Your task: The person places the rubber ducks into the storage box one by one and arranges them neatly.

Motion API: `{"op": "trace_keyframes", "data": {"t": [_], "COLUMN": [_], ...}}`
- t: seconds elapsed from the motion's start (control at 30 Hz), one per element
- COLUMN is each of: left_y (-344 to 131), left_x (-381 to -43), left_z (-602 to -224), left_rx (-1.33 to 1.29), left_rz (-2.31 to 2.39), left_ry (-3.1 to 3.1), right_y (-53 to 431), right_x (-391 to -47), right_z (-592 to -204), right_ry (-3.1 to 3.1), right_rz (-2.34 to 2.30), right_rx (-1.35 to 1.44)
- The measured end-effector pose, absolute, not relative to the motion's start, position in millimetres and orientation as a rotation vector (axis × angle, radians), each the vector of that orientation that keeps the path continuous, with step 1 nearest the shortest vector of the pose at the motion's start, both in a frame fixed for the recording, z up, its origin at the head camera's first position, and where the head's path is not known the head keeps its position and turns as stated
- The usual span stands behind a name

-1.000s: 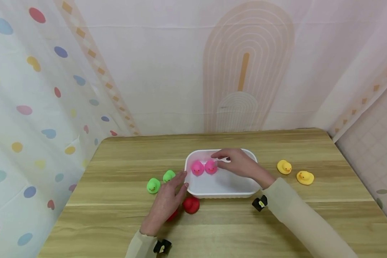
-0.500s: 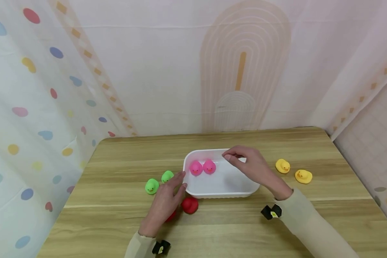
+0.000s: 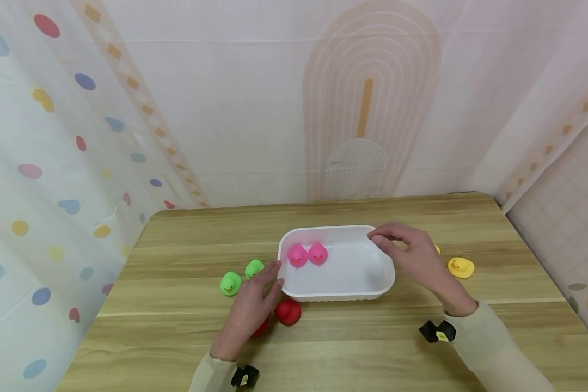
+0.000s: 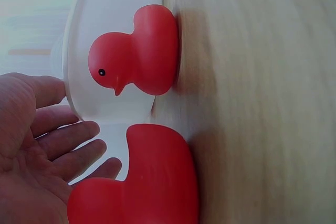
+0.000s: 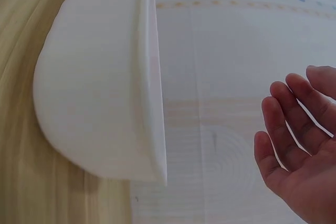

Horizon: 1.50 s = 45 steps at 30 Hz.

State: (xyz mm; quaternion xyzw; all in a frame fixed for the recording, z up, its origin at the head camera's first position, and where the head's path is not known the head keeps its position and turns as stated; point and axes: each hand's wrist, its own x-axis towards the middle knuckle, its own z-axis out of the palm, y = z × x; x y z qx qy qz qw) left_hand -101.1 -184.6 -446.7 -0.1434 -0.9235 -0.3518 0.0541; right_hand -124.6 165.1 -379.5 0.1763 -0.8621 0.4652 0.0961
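Observation:
A white plastic tray (image 3: 348,280) sits mid-table, with two pink rubber ducks side by side in its left part, a left duck (image 3: 298,256) and a right duck (image 3: 318,254). My left hand (image 3: 251,303) has relaxed fingers; in the left wrist view its thumb (image 4: 50,90) touches the tray's rim. Near that hand are a red rubber duck (image 3: 288,312) and a second red duck (image 4: 152,182), partly hidden by the hand in the head view. Over the tray's right end hovers my right hand (image 3: 418,258), holding nothing, fingers loosely bent in the right wrist view.
Left of the tray stand two green rubber ducks, a nearer one (image 3: 231,283) and a farther one (image 3: 254,268). To the right lies a yellow duck (image 3: 461,267); another yellow duck (image 3: 438,249) is mostly behind my right hand. Patterned curtains (image 3: 245,109) hang behind the wooden table (image 3: 353,348).
My right hand has moved right, from beside the pink ducks to the tray's right end, and now covers most of one yellow duck. The left hand stays at the tray's left rim.

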Motion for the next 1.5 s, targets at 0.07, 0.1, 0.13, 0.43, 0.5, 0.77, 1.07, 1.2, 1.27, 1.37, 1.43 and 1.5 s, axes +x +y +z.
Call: {"op": "trace_keyframes", "data": {"t": [0.07,0.1,0.13,0.43,0.5,0.77,1.07,1.2,1.27,1.37,1.43,1.5], "left_y": [-185,-185,-184,-184,-183,-183,-183,-183,-183,-183,-182,-183], "left_x": [-101,-101,-101,-102,-101,-102,-101,-100,-100,-100,-100,-100], "left_z": [-447,-447,-447,-447,-447,-445,-446,-446,-445,-446,-446,-446], "left_rx": [-0.435,-0.434,-0.432,-0.413,-0.412,-0.407,-0.398,-0.399,-0.400,-0.402,-0.407,-0.408], "left_rz": [-1.069,-1.070,-1.070,-1.071,-1.075,-1.082,-1.076,-1.070,-1.069,-1.069,-1.068,-1.069], "left_ry": [-2.805,-2.806,-2.808,-2.829,-2.829,-2.835,-2.844,-2.845,-2.844,-2.841,-2.838,-2.837], "right_y": [172,176,179,210,217,243,265,273,278,285,289,293], "right_x": [-124,-123,-122,-122,-123,-124,-125,-126,-127,-129,-130,-132], "right_z": [-381,-382,-383,-392,-394,-399,-403,-405,-406,-409,-411,-412], "right_ry": [-2.552,-2.552,-2.552,-2.495,-2.485,-2.516,-2.594,-2.638,-2.659,-2.678,-2.686,-2.694], "right_rz": [1.386,1.386,1.390,1.356,1.352,1.328,1.300,1.286,1.275,1.264,1.265,1.266], "right_rx": [0.500,0.494,0.489,0.453,0.448,0.401,0.363,0.328,0.316,0.324,0.339,0.352]}}
